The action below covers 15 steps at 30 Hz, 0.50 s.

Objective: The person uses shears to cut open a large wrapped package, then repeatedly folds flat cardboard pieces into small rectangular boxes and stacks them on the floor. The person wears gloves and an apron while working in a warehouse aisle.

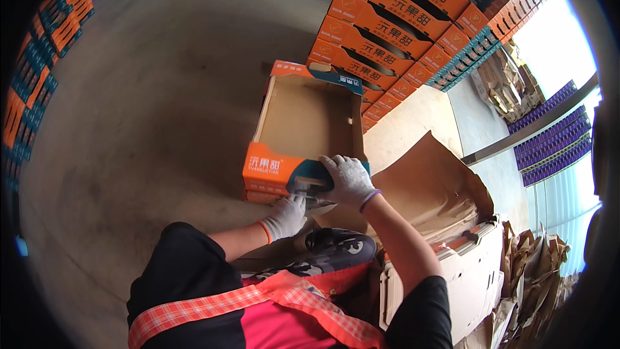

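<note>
In front of me an open cardboard fruit box (310, 113), orange and dark green outside and plain brown inside, rests on another orange box (258, 195). My right hand (346, 182), in a whitish glove, is closed over the top edge of its near wall at the right corner. Lower down, my left hand (286, 218), also gloved, has its fingers curled against that same wall near the handle cut-out. A small dark, shiny patch shows between the hands; what it is I cannot make out. The box's inside holds nothing visible.
Tall stacks of orange boxes (381, 32) stand just beyond at the right. Flat cardboard sheets (445, 284) are piled by my right arm, with a bent brown sheet (426, 181) above them. More boxes (29, 103) line the far left; a concrete floor (148, 90) lies between.
</note>
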{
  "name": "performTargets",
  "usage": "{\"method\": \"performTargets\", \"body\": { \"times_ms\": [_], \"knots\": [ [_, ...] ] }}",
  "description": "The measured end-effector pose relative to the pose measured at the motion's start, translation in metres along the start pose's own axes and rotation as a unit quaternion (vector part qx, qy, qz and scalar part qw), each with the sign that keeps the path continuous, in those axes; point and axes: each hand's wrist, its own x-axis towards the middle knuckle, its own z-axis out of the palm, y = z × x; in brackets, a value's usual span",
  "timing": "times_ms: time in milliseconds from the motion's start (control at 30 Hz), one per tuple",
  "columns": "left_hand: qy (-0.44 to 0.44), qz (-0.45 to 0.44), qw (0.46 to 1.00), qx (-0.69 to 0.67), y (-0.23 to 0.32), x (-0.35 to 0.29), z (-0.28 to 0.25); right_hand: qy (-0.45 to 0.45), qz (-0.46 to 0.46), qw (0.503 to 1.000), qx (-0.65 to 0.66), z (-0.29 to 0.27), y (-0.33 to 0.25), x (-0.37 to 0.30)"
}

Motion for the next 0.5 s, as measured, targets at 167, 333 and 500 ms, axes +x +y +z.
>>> {"method": "performTargets", "body": {
  "times_ms": [167, 333, 500],
  "knots": [
    [-0.145, 0.106, 0.983, 0.025, 0.026, -0.009, -0.058, -0.057, 0.104, 0.993, 0.002, 0.063, 0.003, 0.017],
    [-0.110, 0.229, 0.931, -0.263, 0.067, -0.011, -0.124, 0.073, 0.042, 0.996, 0.039, 0.027, -0.018, -0.015],
    [0.019, 0.231, 0.905, -0.356, 0.099, 0.033, -0.136, 0.228, 0.075, 0.959, 0.154, -0.027, -0.012, -0.182]
  ]
}}
